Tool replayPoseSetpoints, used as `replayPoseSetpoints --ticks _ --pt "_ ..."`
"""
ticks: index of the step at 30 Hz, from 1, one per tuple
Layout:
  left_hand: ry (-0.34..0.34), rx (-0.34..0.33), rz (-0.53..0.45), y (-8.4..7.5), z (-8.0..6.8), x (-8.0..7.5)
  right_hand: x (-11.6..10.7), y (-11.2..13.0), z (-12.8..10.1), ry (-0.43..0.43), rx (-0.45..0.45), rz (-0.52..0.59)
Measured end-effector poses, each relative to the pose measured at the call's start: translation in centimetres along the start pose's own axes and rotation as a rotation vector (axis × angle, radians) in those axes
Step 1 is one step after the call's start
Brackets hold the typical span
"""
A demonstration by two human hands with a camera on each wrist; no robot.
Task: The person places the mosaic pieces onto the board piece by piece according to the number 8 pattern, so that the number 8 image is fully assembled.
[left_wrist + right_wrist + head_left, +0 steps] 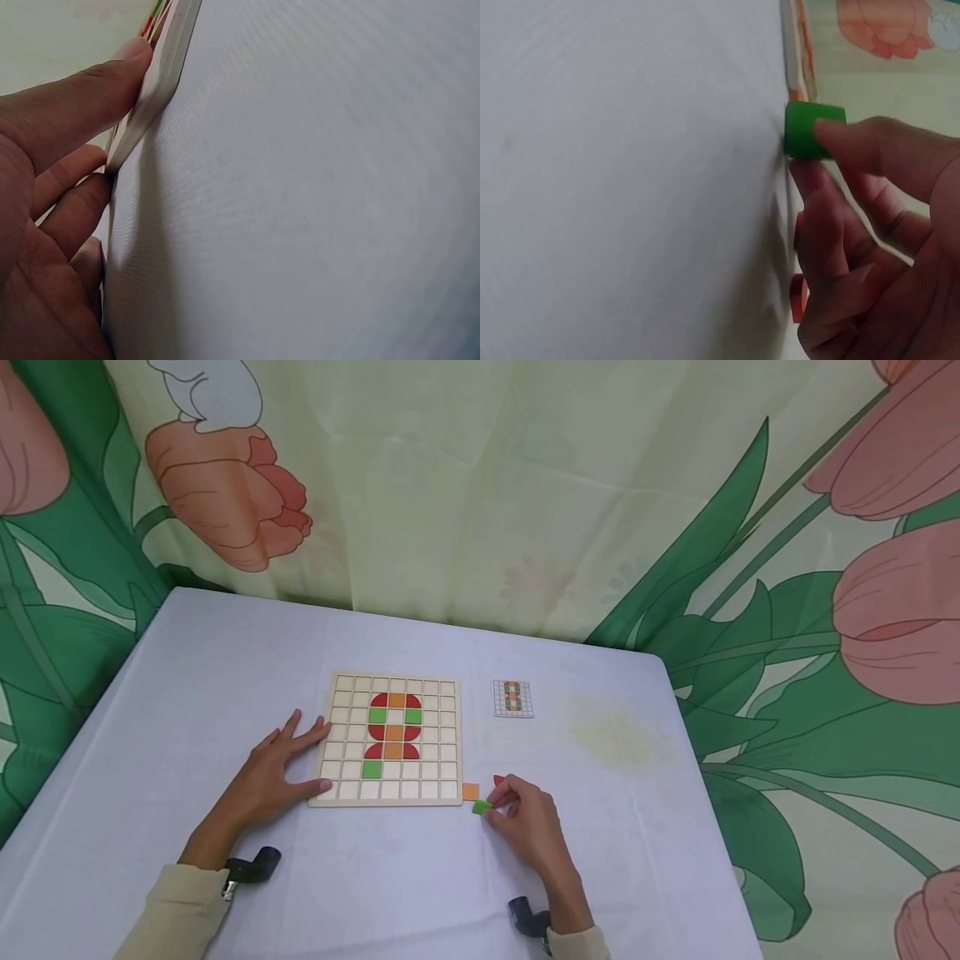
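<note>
A wooden grid board (395, 797) lies on the table, with red quarter-round, orange square and green square tiles set in its middle columns. Spread along the board's left edge, my left hand (262, 781) rests its thumb and fingertips on the frame; the left wrist view shows the thumb (82, 101) over the rim. My right hand (528, 822) pinches a green square tile (804, 131) between thumb and finger, just off the board's lower right corner. Beside it lie an orange square tile (470, 792) and a red piece (498, 780), partly hidden by the fingers.
A small printed pattern card (513, 699) lies right of the board, showing a coloured design on a grid. White cloth covers the table (600, 843). A curtain with tulips (465, 502) hangs behind the table's far edge.
</note>
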State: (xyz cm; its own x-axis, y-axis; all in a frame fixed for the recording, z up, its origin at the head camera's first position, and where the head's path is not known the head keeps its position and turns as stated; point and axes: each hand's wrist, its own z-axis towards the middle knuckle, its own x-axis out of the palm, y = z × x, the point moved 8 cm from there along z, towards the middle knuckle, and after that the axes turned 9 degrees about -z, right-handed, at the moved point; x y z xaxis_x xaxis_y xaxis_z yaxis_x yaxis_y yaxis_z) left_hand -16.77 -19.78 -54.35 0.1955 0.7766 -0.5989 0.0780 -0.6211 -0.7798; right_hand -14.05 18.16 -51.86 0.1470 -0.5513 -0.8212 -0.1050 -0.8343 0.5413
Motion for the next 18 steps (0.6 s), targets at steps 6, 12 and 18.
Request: replayPoseSetpoints --ticks 6,12,18 --pt "-0.005 0.008 0.0 -0.1 0.0 0.1 0.2 1.7 0.3 0.049 -0.116 0.141" --pt "-0.017 0.012 0.014 -0.1 0.0 0.0 1.3 5.0 1.5 0.088 -0.205 0.171" --pt "-0.015 0.009 0.004 0.0 0.0 0.0 2.6 8.1 2.9 0.085 -0.238 0.113"
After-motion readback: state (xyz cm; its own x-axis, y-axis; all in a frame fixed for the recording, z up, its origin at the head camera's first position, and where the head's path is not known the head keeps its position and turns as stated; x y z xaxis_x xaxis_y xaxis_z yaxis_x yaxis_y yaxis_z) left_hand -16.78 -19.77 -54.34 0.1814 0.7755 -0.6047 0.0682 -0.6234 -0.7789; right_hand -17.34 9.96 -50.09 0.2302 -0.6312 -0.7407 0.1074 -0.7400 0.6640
